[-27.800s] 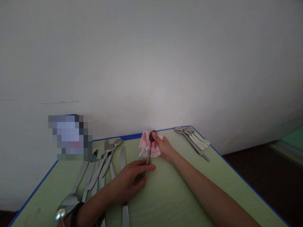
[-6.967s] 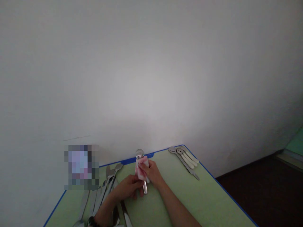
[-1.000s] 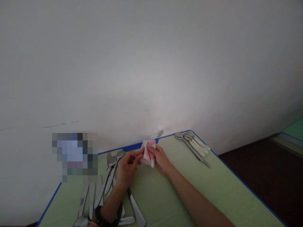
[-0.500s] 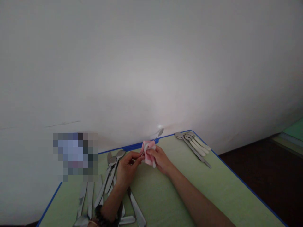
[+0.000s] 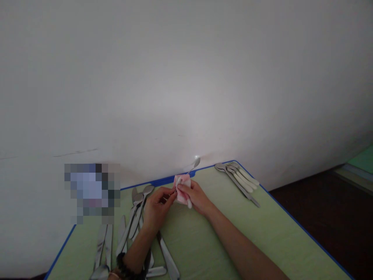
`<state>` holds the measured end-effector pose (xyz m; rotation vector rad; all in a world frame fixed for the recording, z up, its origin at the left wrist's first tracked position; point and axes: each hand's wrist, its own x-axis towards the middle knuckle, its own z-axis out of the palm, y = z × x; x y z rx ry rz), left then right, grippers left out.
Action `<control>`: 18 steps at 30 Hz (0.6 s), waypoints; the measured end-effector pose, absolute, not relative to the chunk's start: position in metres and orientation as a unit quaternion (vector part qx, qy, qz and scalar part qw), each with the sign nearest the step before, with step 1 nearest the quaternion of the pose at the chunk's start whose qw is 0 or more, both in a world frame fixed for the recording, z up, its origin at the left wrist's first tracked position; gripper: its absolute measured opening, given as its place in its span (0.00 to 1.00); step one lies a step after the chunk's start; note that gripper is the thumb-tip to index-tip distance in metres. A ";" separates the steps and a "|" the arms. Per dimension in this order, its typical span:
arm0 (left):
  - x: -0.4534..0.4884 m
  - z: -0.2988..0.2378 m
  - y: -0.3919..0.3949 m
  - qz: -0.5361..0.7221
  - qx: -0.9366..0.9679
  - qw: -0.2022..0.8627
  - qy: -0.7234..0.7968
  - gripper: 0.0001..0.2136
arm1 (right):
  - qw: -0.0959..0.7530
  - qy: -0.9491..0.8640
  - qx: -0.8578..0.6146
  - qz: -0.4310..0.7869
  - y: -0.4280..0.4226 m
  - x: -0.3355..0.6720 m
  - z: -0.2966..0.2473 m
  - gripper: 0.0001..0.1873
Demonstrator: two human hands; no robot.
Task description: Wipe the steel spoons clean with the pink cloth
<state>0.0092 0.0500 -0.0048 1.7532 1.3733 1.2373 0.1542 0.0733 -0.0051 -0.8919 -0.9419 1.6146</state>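
Note:
My left hand (image 5: 155, 206) pinches the handle end of a metal spoon (image 5: 196, 163), whose bowl sticks up toward the wall. My right hand (image 5: 196, 196) is closed around a pink and white cloth (image 5: 182, 186) wrapped about the spoon's stem. Both hands hover just above the green table (image 5: 221, 249) near its far blue edge. The spoon's middle is hidden inside the cloth.
A heap of several metal spoons and knives (image 5: 128, 229) lies left of my left arm. A small row of white-handled cutlery (image 5: 239, 177) lies at the table's far right corner. A white wall rises right behind the table. Dark floor is at right.
The spoon's bowl has risen slightly out of the cloth, and my right hand has shifted the cloth a little along the stem. The hands otherwise stay in place.

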 end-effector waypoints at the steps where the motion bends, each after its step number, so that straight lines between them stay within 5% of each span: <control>1: 0.010 -0.005 0.050 0.464 0.661 0.289 0.514 0.07 | 0.512 -0.386 -0.373 0.671 0.073 0.154 -0.005 0.11; 18: 0.009 -0.004 0.048 0.475 0.734 0.150 0.461 0.06 | 0.525 -0.360 -0.381 0.670 0.074 0.152 -0.004 0.08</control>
